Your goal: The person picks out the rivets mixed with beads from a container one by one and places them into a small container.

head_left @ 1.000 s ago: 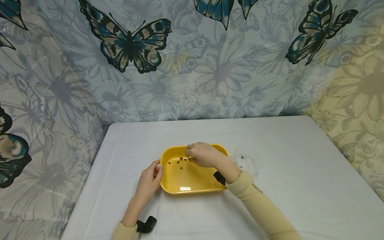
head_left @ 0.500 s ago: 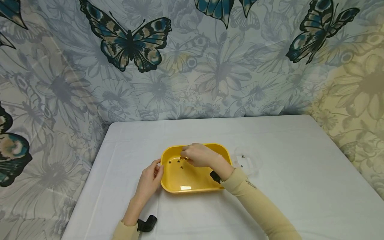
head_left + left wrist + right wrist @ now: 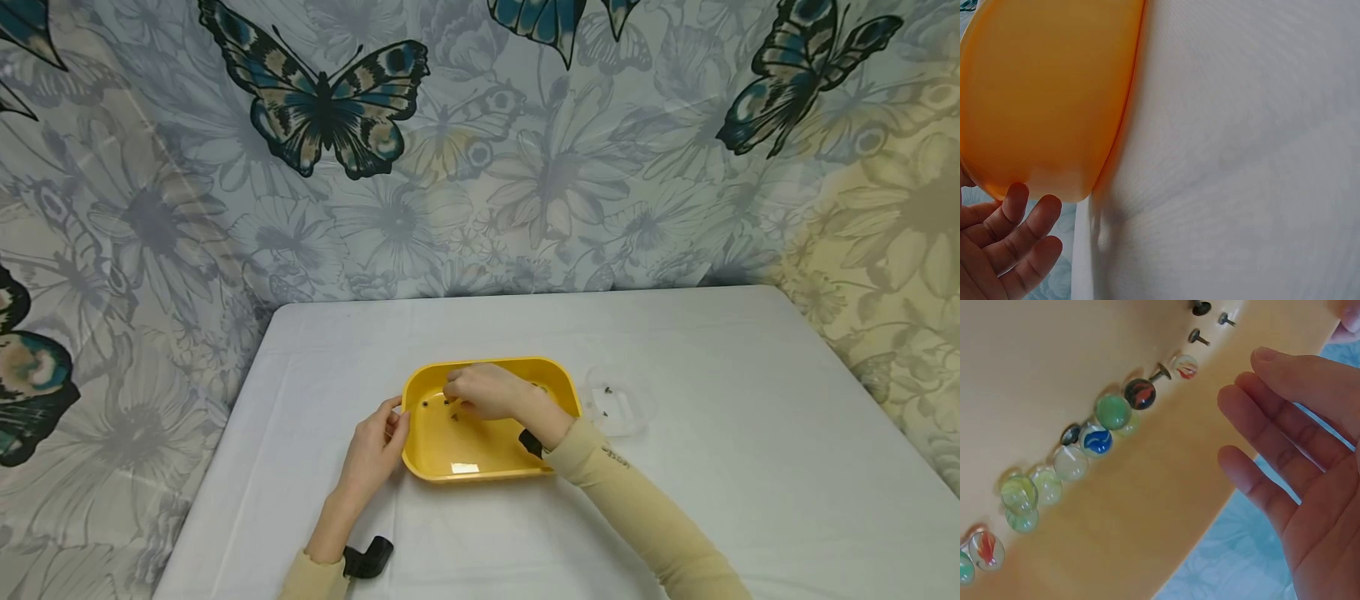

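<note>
- Yellow tray (image 3: 480, 450) is approx. mid-table (image 3: 337, 367); L hand (image 3: 377, 442) holds it at its 9 o'clock end, thumb near rim.
- R hand (image 3: 483, 392) reaches over tray from 4 o'clock, fingertips at approx. 11. Its fingers are loose, w/ narrow gap at thumb; no item is seen between them.
- Clear box (image 3: 617, 412) is just beside tray, at 3 o'clock, w/ 2 small dark items (image 3: 608, 391), prob. pins.
- Progress, by my judgement: early stage. Few pcs are at box; min. 5 pins (image 3: 1195, 337) and approx. 10 marbles (image 3: 1113, 412) lie mixed in tray.
- Hard to see: R hand hides part of tray in head view; marble row is cut off at 8 o'clock in R wrist view; L thumb is mostly out of L wrist view; box edges are faint.
</note>
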Motion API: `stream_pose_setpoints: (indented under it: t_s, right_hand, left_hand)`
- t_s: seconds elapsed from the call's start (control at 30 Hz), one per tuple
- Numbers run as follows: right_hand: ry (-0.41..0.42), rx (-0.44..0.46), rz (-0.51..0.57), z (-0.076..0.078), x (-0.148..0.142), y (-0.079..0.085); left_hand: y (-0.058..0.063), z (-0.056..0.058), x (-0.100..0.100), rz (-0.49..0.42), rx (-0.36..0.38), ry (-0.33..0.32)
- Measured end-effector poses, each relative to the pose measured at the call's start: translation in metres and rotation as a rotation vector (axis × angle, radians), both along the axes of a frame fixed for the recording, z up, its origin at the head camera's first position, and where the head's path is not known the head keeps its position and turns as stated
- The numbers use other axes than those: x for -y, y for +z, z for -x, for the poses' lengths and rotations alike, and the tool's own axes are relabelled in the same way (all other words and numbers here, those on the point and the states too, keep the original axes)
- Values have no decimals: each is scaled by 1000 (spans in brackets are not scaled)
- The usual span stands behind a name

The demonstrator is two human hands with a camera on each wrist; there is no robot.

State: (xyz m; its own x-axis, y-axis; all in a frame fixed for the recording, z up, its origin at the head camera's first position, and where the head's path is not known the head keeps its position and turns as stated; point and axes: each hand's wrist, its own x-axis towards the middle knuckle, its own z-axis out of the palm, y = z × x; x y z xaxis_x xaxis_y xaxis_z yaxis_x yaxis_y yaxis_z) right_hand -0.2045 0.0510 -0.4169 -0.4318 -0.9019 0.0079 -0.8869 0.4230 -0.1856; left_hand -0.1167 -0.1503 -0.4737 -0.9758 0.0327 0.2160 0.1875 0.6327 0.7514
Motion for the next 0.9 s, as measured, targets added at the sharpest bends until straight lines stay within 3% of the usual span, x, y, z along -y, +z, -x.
stream_pose_setpoints:
  t_s: [0.9]
  right_hand:
    - [18,35,-87,-1,11,-9]
  left_hand:
    - [-2,0,1,4,-14,-14]
